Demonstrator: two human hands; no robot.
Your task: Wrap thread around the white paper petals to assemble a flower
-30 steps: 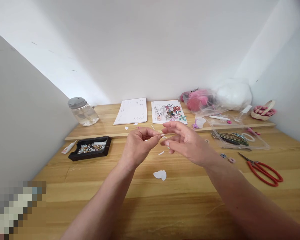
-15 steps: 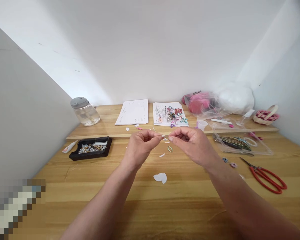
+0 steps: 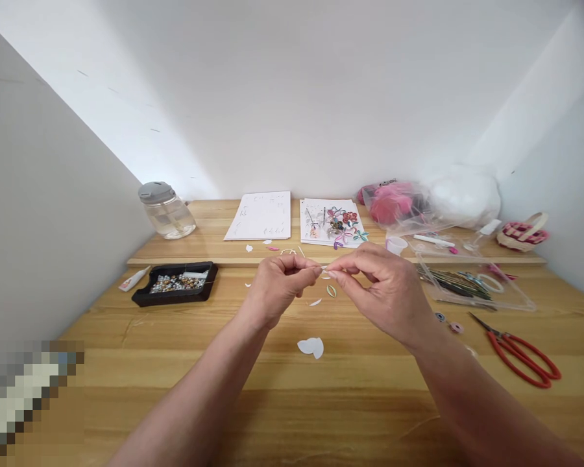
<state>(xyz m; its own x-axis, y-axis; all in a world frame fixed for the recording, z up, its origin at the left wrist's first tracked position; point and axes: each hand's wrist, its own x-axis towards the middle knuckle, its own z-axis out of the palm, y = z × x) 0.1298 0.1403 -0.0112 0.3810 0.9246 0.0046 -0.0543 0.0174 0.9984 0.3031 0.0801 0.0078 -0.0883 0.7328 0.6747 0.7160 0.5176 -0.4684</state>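
Observation:
My left hand [image 3: 283, 285] pinches one end of a small whitish piece [image 3: 324, 267], too small to make out well. Fingertips of my right hand [image 3: 377, 285] close on its other end, almost touching the left ones. Below the hands on the wooden table lie a green leaf-shaped loop [image 3: 331, 291], a thin white sliver [image 3: 315, 302] and a white paper cutout [image 3: 311, 347] with rounded lobes.
Black bead tray [image 3: 175, 295], glue tube [image 3: 135, 279] and lidded jar [image 3: 165, 214] at left. Behind: white sheets [image 3: 260, 217] and colourful wire flowers [image 3: 343, 224]. At right: red-handled scissors [image 3: 520, 353], clear tray [image 3: 525, 303], small basket [image 3: 522, 233], bagged pink material [image 3: 392, 202].
The fingertips of my right hand have moved onto the small whitish piece, closer to my left fingers. The camera view has shifted slightly.

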